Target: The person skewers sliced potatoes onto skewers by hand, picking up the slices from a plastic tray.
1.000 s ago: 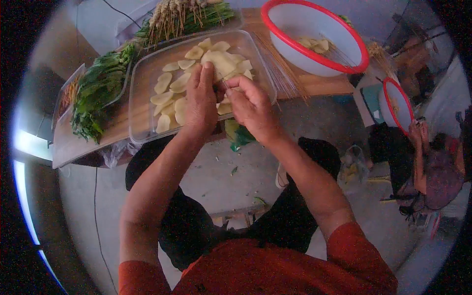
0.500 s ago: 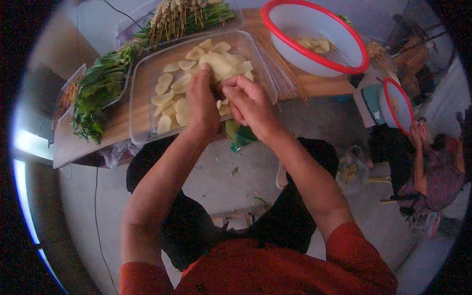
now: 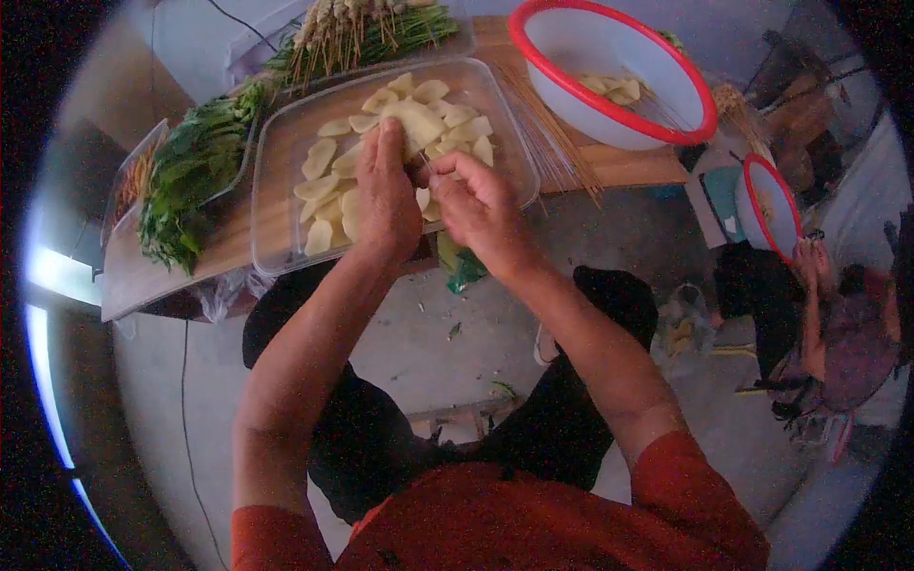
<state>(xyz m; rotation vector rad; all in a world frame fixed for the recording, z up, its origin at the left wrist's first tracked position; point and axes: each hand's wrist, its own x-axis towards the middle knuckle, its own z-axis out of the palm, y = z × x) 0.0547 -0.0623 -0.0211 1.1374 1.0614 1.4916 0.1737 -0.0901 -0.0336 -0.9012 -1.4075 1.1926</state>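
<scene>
My left hand [image 3: 386,195] is closed around pale potato slices [image 3: 415,124], its thumb and fingers pressing along their side above a clear plastic tray [image 3: 269,157]. Close against it, my right hand [image 3: 473,200] pinches a thin skewer [image 3: 425,160] near the lower end of those slices. Only a short bit of the skewer shows; the fingers hide the rest. Several loose potato slices [image 3: 319,159] lie spread in the tray around and below my hands.
Bare skewers [image 3: 543,119] lie right of the tray, beside a red-rimmed white basin [image 3: 706,114] holding potato slices. Leafy greens [image 3: 195,167] stand at left, more skewered food [image 3: 343,29] behind. Another person's hands [image 3: 812,262] are at a second red-rimmed basin [image 3: 795,214], right.
My left fingers have straightened a little along the potato slices. My right hand has shifted slightly left and down, and a bit of skewer now shows between the hands.
</scene>
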